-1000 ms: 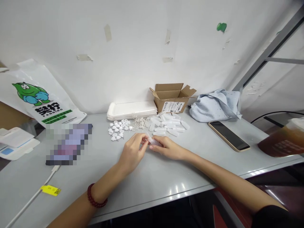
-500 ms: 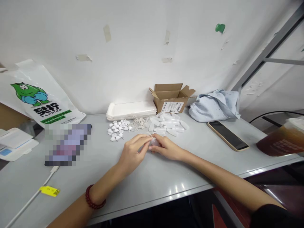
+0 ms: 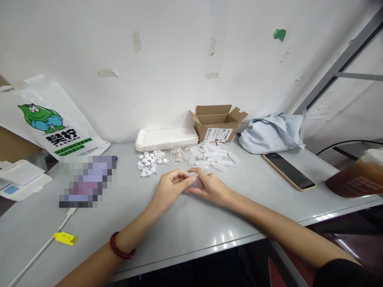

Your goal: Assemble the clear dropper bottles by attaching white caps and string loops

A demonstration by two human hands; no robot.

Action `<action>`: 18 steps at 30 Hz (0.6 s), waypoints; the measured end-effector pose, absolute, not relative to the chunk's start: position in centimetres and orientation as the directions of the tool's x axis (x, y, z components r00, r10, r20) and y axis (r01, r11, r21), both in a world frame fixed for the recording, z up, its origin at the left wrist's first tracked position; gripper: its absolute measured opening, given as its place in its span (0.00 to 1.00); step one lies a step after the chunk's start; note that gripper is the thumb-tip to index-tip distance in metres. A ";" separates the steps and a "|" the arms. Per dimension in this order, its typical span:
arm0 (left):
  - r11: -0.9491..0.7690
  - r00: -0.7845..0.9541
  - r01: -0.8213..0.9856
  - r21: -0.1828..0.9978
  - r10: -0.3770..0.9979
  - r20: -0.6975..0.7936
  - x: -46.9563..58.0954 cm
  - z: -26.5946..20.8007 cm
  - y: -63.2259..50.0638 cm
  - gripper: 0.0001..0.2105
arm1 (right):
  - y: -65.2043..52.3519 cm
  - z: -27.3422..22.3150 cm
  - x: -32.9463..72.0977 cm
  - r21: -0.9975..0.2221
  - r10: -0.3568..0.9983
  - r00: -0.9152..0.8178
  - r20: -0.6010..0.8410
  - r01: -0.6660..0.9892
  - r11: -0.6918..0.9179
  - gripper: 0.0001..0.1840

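Observation:
My left hand [image 3: 170,187] and my right hand [image 3: 212,187] meet over the middle of the table, both with fingers closed around a small translucent plastic tube [image 3: 197,182]. The left thumb presses on its near end, while the right fingers and thumb grip it from the other side. Much of it is hidden by the fingers. Just beyond the hands lies a heap of similar translucent tubes [image 3: 212,155]. Left of that is a tangle of thin whitish strings [image 3: 177,154]. Further left, small white caps [image 3: 147,158] are scattered on the table.
A stack of white trays [image 3: 167,137] and an open cardboard box [image 3: 217,131] stand by the wall. To the right are a light blue cloth bundle [image 3: 272,133], a phone [image 3: 287,171] and a drink cup [image 3: 356,177]. A blurred-out device [image 3: 91,181] with a cable lies left.
My left thumb has moved right onto the tube. A thin white strand that stuck up between my fingers is out of sight. The view has shifted slightly.

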State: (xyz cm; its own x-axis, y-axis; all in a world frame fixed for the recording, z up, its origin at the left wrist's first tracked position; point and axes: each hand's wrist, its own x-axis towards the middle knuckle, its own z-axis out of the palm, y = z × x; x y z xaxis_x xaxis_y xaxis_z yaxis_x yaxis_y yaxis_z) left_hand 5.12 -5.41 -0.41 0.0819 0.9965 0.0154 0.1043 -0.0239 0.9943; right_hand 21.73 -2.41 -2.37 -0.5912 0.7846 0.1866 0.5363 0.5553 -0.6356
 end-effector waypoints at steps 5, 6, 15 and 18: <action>-0.073 0.127 0.150 0.986 0.990 0.054 4.4 -0.5 -5.0 0.08 | -2.4 -2.8 21.8 -0.639 0.753 -0.608 0.251 0.481 0.601 0.27; -0.100 0.124 0.165 0.981 0.989 0.080 4.2 -0.5 -4.9 0.08 | -2.4 -2.8 21.8 -0.646 0.748 -0.606 0.271 0.462 0.608 0.26; -0.119 0.145 0.168 0.979 0.985 0.094 3.4 0.0 -4.6 0.06 | -2.4 -2.4 22.1 -0.667 0.697 -0.612 0.373 0.345 0.660 0.19; -0.185 0.164 0.272 0.944 0.976 0.143 3.4 -0.4 -4.6 0.07 | -2.3 -2.6 22.2 -0.684 0.723 -0.593 0.354 0.362 0.633 0.17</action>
